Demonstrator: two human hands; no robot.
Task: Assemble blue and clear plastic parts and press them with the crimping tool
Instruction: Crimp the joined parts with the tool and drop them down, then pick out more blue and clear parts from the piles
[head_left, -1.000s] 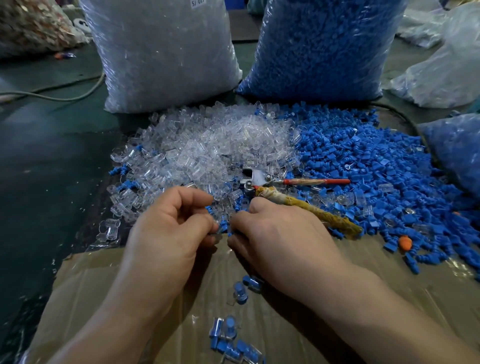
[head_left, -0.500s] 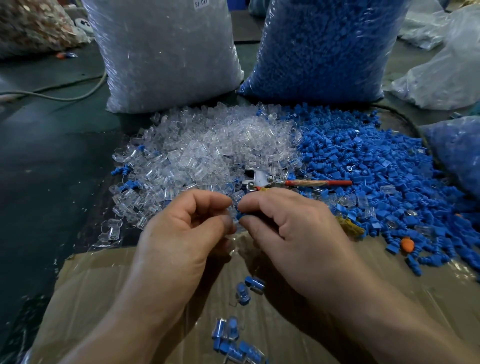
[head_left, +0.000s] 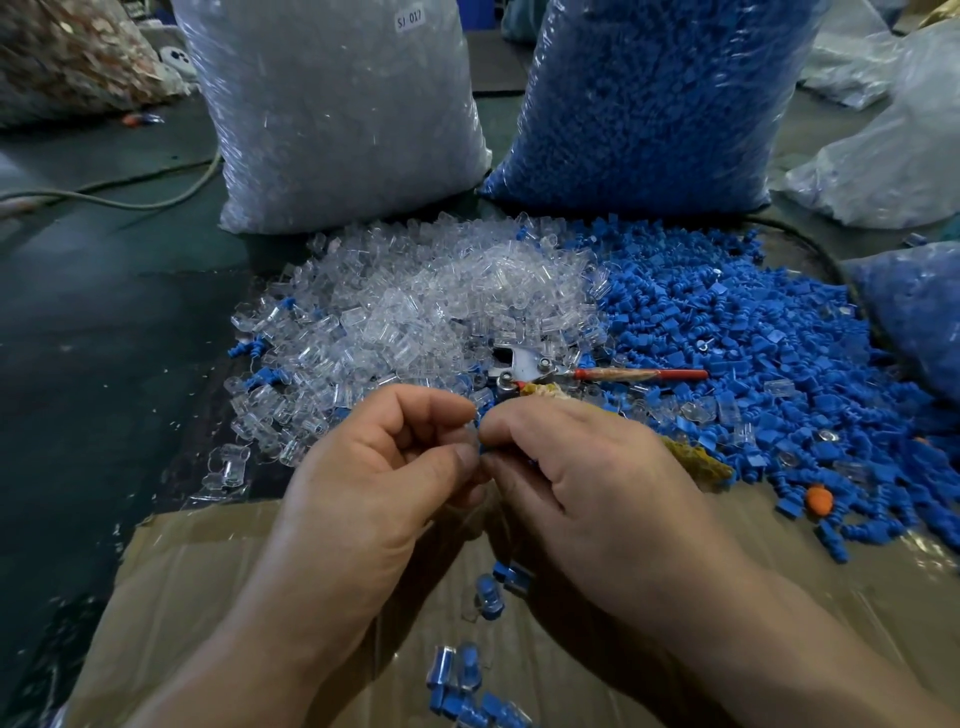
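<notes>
My left hand (head_left: 384, 483) and my right hand (head_left: 587, 483) meet fingertip to fingertip above the cardboard. Between them they pinch a small part; a bit of blue and clear plastic shows at the fingertips, the rest is hidden. A heap of clear parts (head_left: 431, 312) lies just beyond the hands, with a heap of blue parts (head_left: 737, 338) to its right. The crimping tool (head_left: 524, 366) lies between the heaps, its red handle (head_left: 670, 373) pointing right and a cloth-wrapped handle (head_left: 696, 460) passing under my right hand. Several joined blue-and-clear pieces (head_left: 467, 686) lie on the cardboard near me.
A big bag of clear parts (head_left: 332, 114) and a big bag of blue parts (head_left: 649, 104) stand behind the heaps. A flat cardboard sheet (head_left: 182, 582) covers the near floor. More bags sit at the right (head_left: 893, 156). A cable (head_left: 130, 202) runs over the dark floor at left.
Both hands have risen and moved away from me, closer to the crimping tool, with fingertips still together. My right hand now covers more of the wrapped handle.
</notes>
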